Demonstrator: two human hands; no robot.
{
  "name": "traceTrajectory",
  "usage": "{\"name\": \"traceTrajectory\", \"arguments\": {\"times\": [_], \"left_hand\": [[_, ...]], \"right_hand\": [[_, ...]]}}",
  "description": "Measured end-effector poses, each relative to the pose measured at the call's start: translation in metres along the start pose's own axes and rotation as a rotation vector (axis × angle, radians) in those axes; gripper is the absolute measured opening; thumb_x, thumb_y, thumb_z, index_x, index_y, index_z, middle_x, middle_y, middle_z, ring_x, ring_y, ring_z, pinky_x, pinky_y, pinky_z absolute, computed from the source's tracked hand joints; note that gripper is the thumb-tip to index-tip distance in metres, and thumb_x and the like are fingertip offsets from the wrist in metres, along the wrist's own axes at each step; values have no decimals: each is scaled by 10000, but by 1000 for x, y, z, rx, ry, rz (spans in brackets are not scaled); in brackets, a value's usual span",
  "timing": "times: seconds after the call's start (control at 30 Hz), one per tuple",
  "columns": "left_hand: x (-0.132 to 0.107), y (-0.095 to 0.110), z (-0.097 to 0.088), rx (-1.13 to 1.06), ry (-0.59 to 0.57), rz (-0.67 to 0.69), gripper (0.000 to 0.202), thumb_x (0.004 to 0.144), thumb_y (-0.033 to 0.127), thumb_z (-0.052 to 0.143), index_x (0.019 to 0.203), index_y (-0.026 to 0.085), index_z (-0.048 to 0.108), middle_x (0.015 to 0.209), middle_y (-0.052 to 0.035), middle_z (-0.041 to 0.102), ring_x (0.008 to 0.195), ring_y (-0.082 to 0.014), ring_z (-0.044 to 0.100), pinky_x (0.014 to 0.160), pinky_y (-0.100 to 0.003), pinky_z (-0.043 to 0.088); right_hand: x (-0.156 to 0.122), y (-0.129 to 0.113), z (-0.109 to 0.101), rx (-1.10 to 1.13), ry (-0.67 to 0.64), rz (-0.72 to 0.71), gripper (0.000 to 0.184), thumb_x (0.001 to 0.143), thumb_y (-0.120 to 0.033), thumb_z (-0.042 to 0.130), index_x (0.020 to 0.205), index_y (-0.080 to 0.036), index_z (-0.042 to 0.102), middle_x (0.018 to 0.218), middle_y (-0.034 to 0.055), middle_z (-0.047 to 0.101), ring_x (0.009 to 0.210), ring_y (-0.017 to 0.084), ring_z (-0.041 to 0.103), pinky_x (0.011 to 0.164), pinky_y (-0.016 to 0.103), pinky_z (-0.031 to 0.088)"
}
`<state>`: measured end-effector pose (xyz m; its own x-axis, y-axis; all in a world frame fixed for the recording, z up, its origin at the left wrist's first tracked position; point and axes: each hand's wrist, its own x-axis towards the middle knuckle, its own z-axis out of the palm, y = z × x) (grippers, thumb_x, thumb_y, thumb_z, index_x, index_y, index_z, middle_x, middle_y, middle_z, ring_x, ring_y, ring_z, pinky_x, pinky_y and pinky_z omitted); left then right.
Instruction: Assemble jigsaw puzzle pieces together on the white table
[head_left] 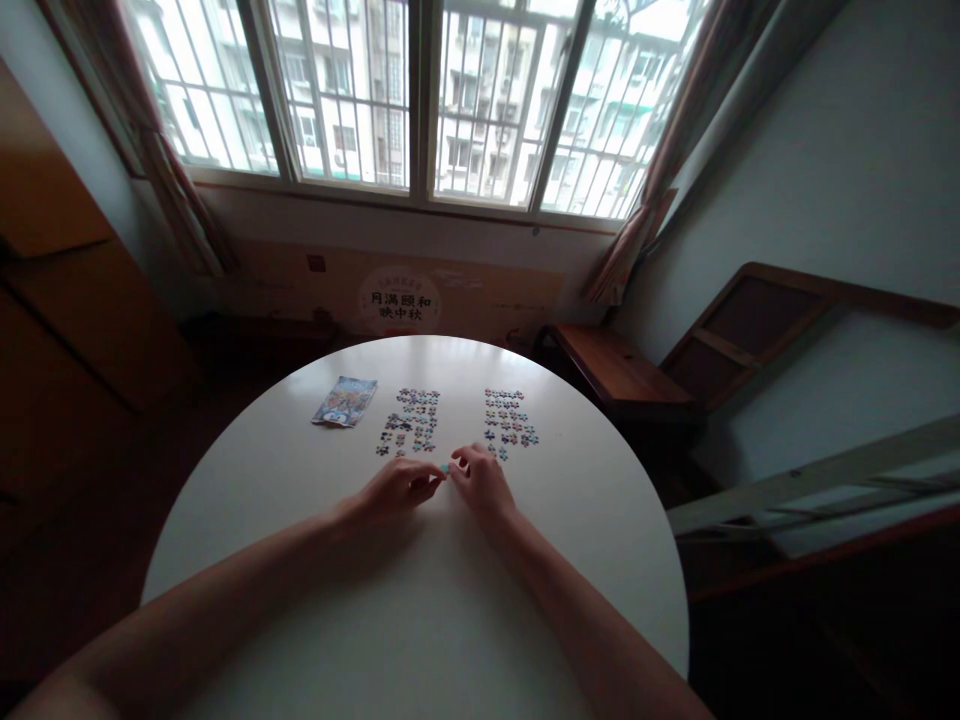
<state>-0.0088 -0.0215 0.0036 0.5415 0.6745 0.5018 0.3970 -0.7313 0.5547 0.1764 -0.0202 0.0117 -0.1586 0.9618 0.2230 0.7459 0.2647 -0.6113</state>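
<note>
A small teal puzzle piece (445, 468) shows between the fingertips of both hands, just above the near part of the table. My left hand (401, 484) reaches in from the left, thumb and forefinger pinched at the piece, other fingers curled under. From the other side, my right hand (481, 482) meets it with thumb and bent fingers closed around the piece's edge. Beyond my left hand lies a block of loose puzzle pieces (415, 420) in rows. A second block of puzzle pieces (511, 418) lies beyond my right hand. The fingers partly cover the held piece.
The round white table (315, 590) carries everything. A printed picture packet (346, 402) lies left of the pieces. Behind the table are a barred window (420, 100) and a low wooden bench (619, 365) at the right. An orange-brown cabinet (67, 300) stands left.
</note>
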Motion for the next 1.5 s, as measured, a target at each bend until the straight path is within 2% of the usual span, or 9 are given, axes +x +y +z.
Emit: {"name": "traceTrajectory", "arguments": {"times": [0.23, 0.37, 0.6, 1.1, 1.3, 1.5], "left_hand": [[-4, -3, 2, 3, 7, 49, 180, 867, 168, 528, 873, 146, 706, 557, 20, 576, 477, -60, 469, 510, -166, 364], [-8, -5, 4, 19, -1, 36, 193, 871, 168, 526, 897, 149, 716, 572, 15, 597, 482, -58, 480, 517, -164, 374], [-8, 1, -1, 65, 95, 24, 185, 867, 157, 536, 905, 151, 717, 555, 19, 600, 470, -58, 491, 518, -164, 383], [-8, -2, 1, 237, 199, 66, 198, 872, 185, 522, 915, 181, 715, 541, 10, 606, 479, -79, 526, 536, -188, 397], [-7, -6, 2, 320, 267, 10, 170, 850, 190, 535, 873, 177, 702, 474, 50, 513, 436, -64, 450, 507, -177, 358], [-4, -8, 2, 364, 285, -45, 175, 841, 201, 533, 872, 191, 705, 468, 56, 509, 420, -63, 427, 511, -178, 363]], "right_hand": [[-5, -1, -3, -63, -62, -114, 153, 858, -195, 606, 890, -233, 750, 913, 43, 645, 748, 132, 605, 719, 230, 448], [-4, 0, -2, -38, -52, -84, 144, 855, -191, 606, 897, -221, 741, 915, 44, 645, 741, 128, 603, 730, 230, 453], [-3, 3, 3, 30, -31, -72, 132, 864, -209, 600, 894, -206, 729, 912, 46, 639, 749, 132, 611, 726, 231, 459], [1, 6, 7, 84, -2, -52, 160, 857, -213, 598, 954, -196, 725, 951, 53, 641, 726, 128, 624, 735, 247, 477], [1, 3, 4, 60, 5, -60, 178, 842, -189, 599, 969, -202, 724, 964, 51, 641, 730, 126, 622, 724, 241, 473], [1, 2, 2, -32, -16, -111, 192, 840, -160, 578, 905, -216, 750, 923, 47, 642, 738, 132, 612, 725, 237, 456]]}}
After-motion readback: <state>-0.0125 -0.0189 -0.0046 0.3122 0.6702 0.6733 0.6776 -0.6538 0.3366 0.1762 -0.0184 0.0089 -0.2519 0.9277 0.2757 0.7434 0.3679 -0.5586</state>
